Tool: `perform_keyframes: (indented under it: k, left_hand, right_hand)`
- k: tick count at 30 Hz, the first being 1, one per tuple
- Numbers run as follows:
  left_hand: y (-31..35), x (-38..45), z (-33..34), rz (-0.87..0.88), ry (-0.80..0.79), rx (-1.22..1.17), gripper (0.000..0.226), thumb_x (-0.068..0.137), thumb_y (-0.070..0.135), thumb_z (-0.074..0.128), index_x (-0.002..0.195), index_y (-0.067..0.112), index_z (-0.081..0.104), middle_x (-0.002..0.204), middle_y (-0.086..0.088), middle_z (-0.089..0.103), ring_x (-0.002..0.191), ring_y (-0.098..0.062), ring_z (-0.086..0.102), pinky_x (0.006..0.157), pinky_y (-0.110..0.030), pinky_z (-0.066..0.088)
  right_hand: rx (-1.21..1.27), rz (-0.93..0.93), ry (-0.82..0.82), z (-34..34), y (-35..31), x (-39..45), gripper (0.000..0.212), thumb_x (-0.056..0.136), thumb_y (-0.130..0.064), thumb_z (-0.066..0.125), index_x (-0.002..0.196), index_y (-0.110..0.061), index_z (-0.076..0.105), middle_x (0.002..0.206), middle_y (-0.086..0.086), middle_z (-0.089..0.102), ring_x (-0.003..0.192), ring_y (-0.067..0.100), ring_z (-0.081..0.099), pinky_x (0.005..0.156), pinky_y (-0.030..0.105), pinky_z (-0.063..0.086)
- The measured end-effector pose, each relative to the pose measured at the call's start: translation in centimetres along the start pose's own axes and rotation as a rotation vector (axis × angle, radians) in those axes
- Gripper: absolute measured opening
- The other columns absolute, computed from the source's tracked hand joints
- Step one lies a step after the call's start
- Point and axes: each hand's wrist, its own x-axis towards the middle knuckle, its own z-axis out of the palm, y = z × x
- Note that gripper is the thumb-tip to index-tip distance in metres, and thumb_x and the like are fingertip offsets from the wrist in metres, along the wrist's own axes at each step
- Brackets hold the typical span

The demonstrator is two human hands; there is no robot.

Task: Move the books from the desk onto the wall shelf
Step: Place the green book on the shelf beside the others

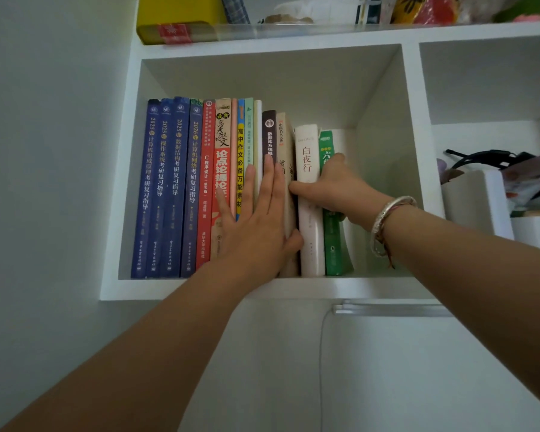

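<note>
**Books upright in the wall shelf**

While the left hand (256, 226) presses flat, fingers straight, on the spines, the right hand (331, 188) clamps the white book (309, 232) and green book (332, 244) together. Left of that grip stand four blue books (169, 188) in the white wall shelf (262, 289), on a pale wall (44, 151).

Open gap right of green book (332, 232)

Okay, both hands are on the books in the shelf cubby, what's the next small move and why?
Probably push the white book and green book left with the right hand gripping them, since the left hand lies flat against the row and empty shelf space remains to their right.
</note>
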Motion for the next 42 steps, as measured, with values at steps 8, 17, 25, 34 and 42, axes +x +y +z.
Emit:
perform_keyframes:
  k: [8,17,25,34,42]
  left_hand:
    - [-2.4,-0.3,-1.3,0.139,-0.193,-0.02,0.118,0.068,0.079,0.047,0.14,0.03,-0.034,0.147,0.012,-0.042,0.137,-0.017,-0.038,0.11,-0.055,-0.017]
    - [-2.4,-0.3,-1.0,0.141,-0.219,0.034,0.129,0.058,0.084,0.048,0.137,0.03,-0.038,0.144,0.011,-0.047,0.134,-0.018,-0.041,0.109,-0.055,-0.018]
    - [-2.4,-0.6,-1.1,0.153,-0.207,0.084,0.123,0.06,0.087,0.042,0.135,0.034,-0.04,0.143,0.008,-0.049,0.134,-0.021,-0.042,0.112,-0.058,-0.015]
    - [-1.8,-0.2,-0.8,0.176,-0.148,0.204,0.122,0.062,0.086,0.042,0.135,0.033,-0.041,0.142,0.002,-0.05,0.133,-0.03,-0.043,0.106,-0.052,-0.023]
    - [-2.0,-0.3,-0.7,0.179,-0.111,0.194,0.125,0.058,0.089,0.036,0.137,0.028,-0.038,0.145,0.004,-0.047,0.135,-0.027,-0.04,0.107,-0.05,-0.022]
  right_hand:
    - [0.016,0.013,-0.017,-1.1,-0.7,-0.9,0.075,0.077,-0.041,0.072,0.133,-0.01,0.033,0.109,0.002,0.055,0.097,0.019,0.056,0.069,0.032,0.048]
    - [0.221,0.102,-0.274,-2.0,2.0,-3.0,0.048,0.071,-0.041,0.077,0.109,-0.024,0.054,0.106,0.0,0.068,0.096,0.016,0.066,0.082,0.034,0.055]
    - [0.257,0.169,-0.487,-1.6,5.2,-4.6,0.114,0.072,-0.034,0.079,0.145,-0.053,-0.006,0.138,-0.001,0.053,0.118,0.024,0.057,0.091,0.044,0.054]
    - [0.218,0.058,-0.528,-1.1,6.2,-4.2,0.112,0.077,-0.046,0.071,0.141,-0.055,-0.02,0.143,-0.008,0.048,0.117,0.018,0.059,0.088,0.033,0.056]
    - [0.215,0.008,-0.529,-1.2,6.4,-4.4,0.109,0.082,-0.042,0.066,0.142,-0.049,-0.024,0.147,-0.01,0.043,0.123,0.015,0.053,0.104,0.04,0.047]
